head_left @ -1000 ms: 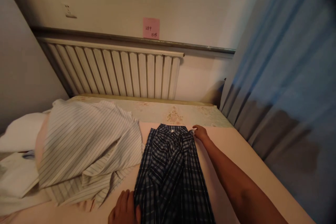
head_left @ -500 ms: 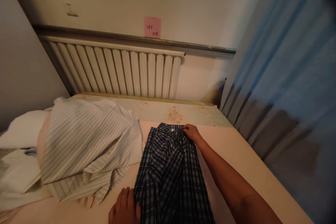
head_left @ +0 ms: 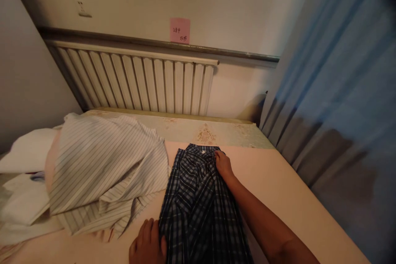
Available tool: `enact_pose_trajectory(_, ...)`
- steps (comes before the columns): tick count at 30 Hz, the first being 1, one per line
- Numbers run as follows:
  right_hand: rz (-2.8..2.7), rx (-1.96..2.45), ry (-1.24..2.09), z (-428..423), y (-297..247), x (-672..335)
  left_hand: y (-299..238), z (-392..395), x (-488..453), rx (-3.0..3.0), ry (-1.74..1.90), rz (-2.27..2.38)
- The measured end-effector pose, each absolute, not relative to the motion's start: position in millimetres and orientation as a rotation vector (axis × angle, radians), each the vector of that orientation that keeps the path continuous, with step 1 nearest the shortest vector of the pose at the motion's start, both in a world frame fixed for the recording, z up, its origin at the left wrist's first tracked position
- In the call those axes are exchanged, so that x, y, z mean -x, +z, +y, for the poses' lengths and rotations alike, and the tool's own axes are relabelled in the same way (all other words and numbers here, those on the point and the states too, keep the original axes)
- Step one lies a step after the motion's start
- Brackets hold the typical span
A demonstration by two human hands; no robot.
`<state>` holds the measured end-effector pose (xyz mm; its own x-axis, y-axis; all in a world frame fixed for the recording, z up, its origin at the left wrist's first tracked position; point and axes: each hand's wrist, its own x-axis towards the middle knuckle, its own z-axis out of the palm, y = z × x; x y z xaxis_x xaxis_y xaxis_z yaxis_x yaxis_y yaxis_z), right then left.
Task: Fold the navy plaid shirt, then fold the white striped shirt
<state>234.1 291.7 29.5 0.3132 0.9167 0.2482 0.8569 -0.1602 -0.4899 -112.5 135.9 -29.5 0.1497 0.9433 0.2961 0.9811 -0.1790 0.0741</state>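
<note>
1. Far out to the left of both hands lie a white pillow (head_left: 26,152) and some pale folded cloth, partly under a rumpled striped shirt (head_left: 105,169). The striped shirt spreads right until its hem nearly meets the left hand.
2. The left hand (head_left: 148,245) rests low on the bed (head_left: 278,189), palm down, fingers together, with the thumb against the near left edge of the plaid shirt (head_left: 198,206). Whether it pinches that edge or only presses beside it cannot be told.
3. The plaid shirt lies lengthwise between the two hands, wrinkled down its middle. Its collar end points away towards the radiator (head_left: 139,82).
4. The right hand (head_left: 223,164) is stretched out to the far end of the plaid shirt. Its fingers are bunched and bent down onto the cloth beside the collar, apparently nipping a fold.
5. Right of that arm is bare sheet, then a blue curtain (head_left: 340,90). A pink note (head_left: 180,31) is stuck on the wall well beyond both hands.
6. Risks, as I judge them:
   - The middle wrinkles could be pressed in as creases, because the cloth is not flat beneath the right hand.
   - A pull from the far end could skew the shirt if the left hand's hold is loose.
   - The striped shirt's hem is close enough to get caught under the left edge.
</note>
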Motion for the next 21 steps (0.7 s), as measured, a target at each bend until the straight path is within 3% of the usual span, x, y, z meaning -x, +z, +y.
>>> enact_pose_trajectory(9, -1.897, 1.892, 0.083, 270, -8, -189, -23, 136, 110, 2.290, -0.376, -1.954)
enact_pose_trajectory(14, -1.864, 1.974, 0.080, 269, 1, -191, -27, 136, 112, 2.289, -0.418, -1.944)
enact_pose_trajectory(21, -2.074, 1.750, -0.058, 248, 5, -162, -26, 135, 112, 2.284, -0.423, -1.905)
